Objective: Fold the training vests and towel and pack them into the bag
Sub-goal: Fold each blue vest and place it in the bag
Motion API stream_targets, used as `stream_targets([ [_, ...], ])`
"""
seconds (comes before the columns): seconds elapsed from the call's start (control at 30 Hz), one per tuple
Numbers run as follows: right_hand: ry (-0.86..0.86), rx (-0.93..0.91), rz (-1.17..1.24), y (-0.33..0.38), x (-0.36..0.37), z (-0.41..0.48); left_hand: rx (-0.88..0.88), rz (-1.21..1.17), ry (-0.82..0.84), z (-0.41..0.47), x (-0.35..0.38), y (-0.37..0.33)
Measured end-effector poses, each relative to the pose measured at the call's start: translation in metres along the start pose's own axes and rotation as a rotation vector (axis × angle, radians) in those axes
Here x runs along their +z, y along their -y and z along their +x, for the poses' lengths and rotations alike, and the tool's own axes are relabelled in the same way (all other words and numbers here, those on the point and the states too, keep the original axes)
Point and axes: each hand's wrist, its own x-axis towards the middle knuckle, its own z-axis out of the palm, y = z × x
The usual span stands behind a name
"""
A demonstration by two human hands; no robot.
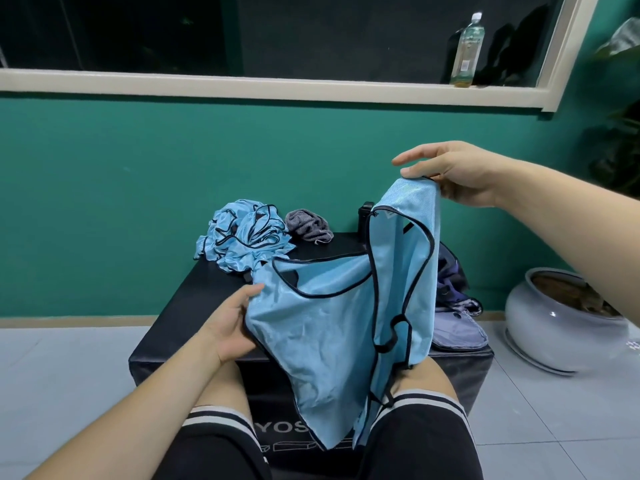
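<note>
Over the black box [162,348], left hand [233,325] and right hand [453,178] pinch 1 vest [329,327]; slick mesh could slip free.

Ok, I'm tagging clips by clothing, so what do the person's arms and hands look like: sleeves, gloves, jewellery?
The left hand and right hand wear no gloves, and no rings, watch or wristband show. No sleeves come into view on either side. The only clothing visible is black shorts with white stripes at the hems.
</note>
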Motion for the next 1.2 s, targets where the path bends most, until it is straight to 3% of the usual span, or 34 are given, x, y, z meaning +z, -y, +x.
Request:
stream_targets([
  [0.2, -0.009, -0.020, 0.005, 0.011, 0.007, 0.003, 0.162, -0.080, 0.022, -0.012, 0.008, -0.044],
  [0.47, -0.014, -0.041, 0.025, 0.019, 0.007, -0.001, 0.050, 0.097, -0.034, -0.019, 0.021, -0.067],
  [0.87, -0.079, -0.126, 0.194, 0.024, -0.004, 0.005, 0.410, 0.183, -0.076, -0.035, 0.060, -0.136],
  [1.2, -0.327, -0.313, 0.353, 0.050, 0.006, 0.007, 0.782, 0.277, -0.161, -0.071, 0.115, -0.224],
])
